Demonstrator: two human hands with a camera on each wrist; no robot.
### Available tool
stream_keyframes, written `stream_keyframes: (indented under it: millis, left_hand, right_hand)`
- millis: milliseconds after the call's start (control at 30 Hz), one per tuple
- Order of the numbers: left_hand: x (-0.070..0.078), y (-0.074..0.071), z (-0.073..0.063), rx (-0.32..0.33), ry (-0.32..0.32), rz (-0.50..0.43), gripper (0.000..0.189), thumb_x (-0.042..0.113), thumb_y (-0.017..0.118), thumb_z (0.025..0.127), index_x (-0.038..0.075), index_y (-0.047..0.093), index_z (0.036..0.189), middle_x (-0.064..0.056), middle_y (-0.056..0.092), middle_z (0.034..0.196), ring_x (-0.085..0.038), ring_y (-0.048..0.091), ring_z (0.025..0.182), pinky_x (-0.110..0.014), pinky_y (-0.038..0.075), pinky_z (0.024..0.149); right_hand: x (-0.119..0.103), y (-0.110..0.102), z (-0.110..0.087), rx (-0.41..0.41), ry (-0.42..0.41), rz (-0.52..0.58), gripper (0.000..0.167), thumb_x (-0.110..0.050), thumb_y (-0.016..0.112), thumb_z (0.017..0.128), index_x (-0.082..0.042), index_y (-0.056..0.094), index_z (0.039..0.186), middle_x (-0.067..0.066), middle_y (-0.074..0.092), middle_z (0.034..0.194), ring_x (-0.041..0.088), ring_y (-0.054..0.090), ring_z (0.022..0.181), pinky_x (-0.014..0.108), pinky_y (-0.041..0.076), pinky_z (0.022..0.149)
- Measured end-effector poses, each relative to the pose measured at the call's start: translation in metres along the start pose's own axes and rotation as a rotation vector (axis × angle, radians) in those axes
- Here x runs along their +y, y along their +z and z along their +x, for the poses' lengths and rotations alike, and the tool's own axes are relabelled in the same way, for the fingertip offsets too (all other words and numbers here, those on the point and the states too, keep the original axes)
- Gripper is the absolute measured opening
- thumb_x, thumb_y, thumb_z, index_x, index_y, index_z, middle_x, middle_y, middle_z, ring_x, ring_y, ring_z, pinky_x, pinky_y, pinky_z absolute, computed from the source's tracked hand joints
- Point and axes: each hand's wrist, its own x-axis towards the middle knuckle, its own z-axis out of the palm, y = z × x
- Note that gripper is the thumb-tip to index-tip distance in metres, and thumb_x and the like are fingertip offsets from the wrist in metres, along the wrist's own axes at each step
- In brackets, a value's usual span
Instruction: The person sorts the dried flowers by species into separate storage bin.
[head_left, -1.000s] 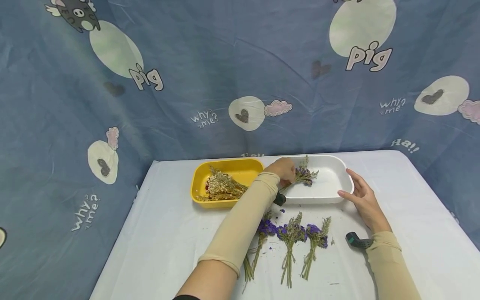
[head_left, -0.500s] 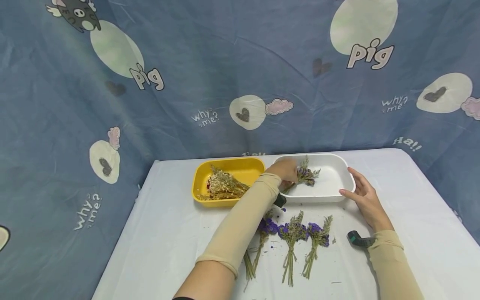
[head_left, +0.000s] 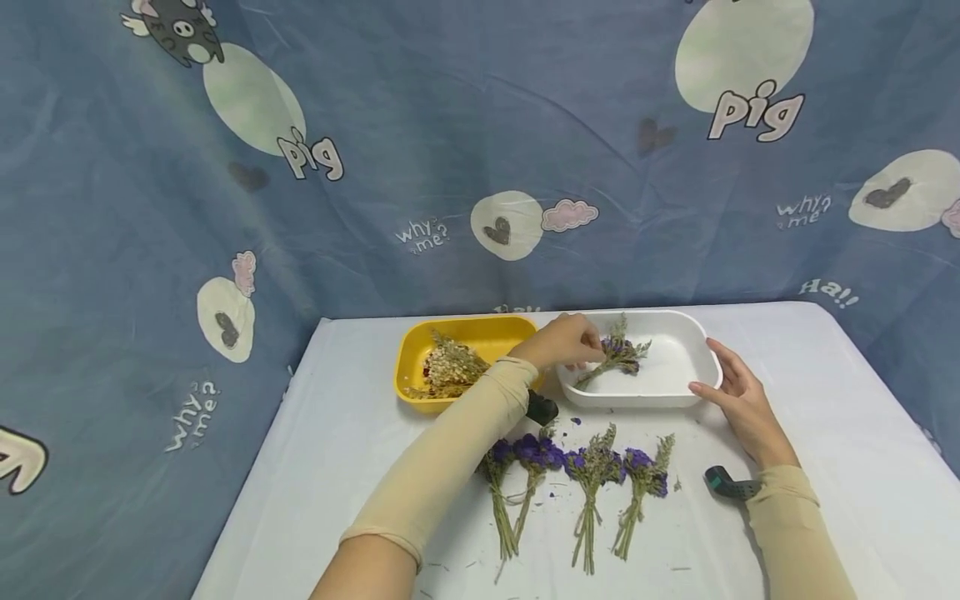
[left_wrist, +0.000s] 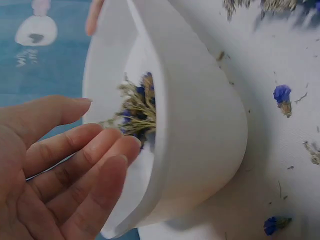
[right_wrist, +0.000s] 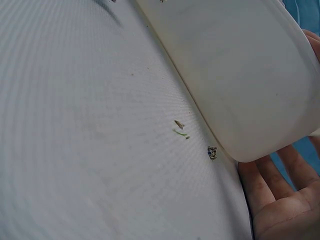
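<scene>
In the head view, my left hand (head_left: 564,340) is over the left end of a white plastic tray (head_left: 678,354). In the left wrist view its fingers are extended and apart, with nothing between them. A dried bunch of purple flowers (head_left: 621,353) lies inside the tray, stems pointing toward that hand. My right hand (head_left: 742,412) grips the tray's rounded right end, thumb at the front corner and fingers along the end wall. The right wrist view shows these fingers (right_wrist: 295,172) against the outside of the tray (right_wrist: 240,90).
A yellow tray (head_left: 506,330) with dried cream-coloured flowers (head_left: 453,365) stands left of the white one. Several tied bunches of purple flowers (head_left: 592,467) lie in a row in front on the white-covered table (head_left: 300,500). Loose petals and bits of stem are scattered there.
My left hand has let go of the flower bunch and drawn back slightly left, its fingers loosening. The bunch stays in the white tray. My right hand keeps its place at the tray's end.
</scene>
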Motion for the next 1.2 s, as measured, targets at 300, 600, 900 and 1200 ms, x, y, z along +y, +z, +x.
stream_keyframes:
  millis: [300,600,900,1200]
  left_hand:
    - [-0.009,-0.008,-0.031,0.082,0.083,-0.049,0.014,0.021,0.070,0.100,0.009,0.076,0.098,-0.016,0.077,0.100,-0.025,0.075,0.073,-0.031,0.065,0.064]
    - [-0.023,-0.012,-0.070,0.166,0.072,-0.102,0.014,0.025,0.074,0.097,0.012,0.076,0.099,-0.002,0.073,0.092,-0.018,0.070,0.074,-0.023,0.060,0.065]
    - [-0.040,-0.004,-0.113,0.276,0.055,-0.114,0.013,0.027,0.079,0.092,0.015,0.078,0.096,0.003,0.074,0.089,-0.010,0.065,0.081,-0.024,0.058,0.078]
    - [-0.066,0.003,-0.165,0.347,-0.057,-0.229,0.013,0.027,0.079,0.092,0.014,0.079,0.092,-0.003,0.076,0.084,-0.016,0.070,0.071,-0.029,0.062,0.067]
  right_hand:
    - [0.002,-0.002,-0.001,0.013,-0.003,-0.026,0.088,-0.006,0.072,0.096,-0.025,0.022,0.166,0.002,0.012,0.176,0.023,0.011,0.163,0.011,0.027,0.123]
    - [0.001,-0.004,-0.002,0.014,-0.002,-0.017,0.088,-0.005,0.072,0.096,-0.025,0.022,0.166,0.003,0.012,0.176,0.021,0.012,0.163,0.010,0.028,0.122]
    - [0.000,-0.006,-0.004,0.014,-0.002,-0.021,0.088,-0.006,0.071,0.097,-0.024,0.021,0.166,0.002,0.012,0.176,0.020,0.012,0.163,0.009,0.028,0.121]
    - [0.000,-0.001,-0.002,0.002,0.009,-0.018,0.090,-0.006,0.072,0.096,-0.024,0.019,0.167,0.005,0.011,0.176,0.025,0.013,0.163,0.008,0.035,0.117]
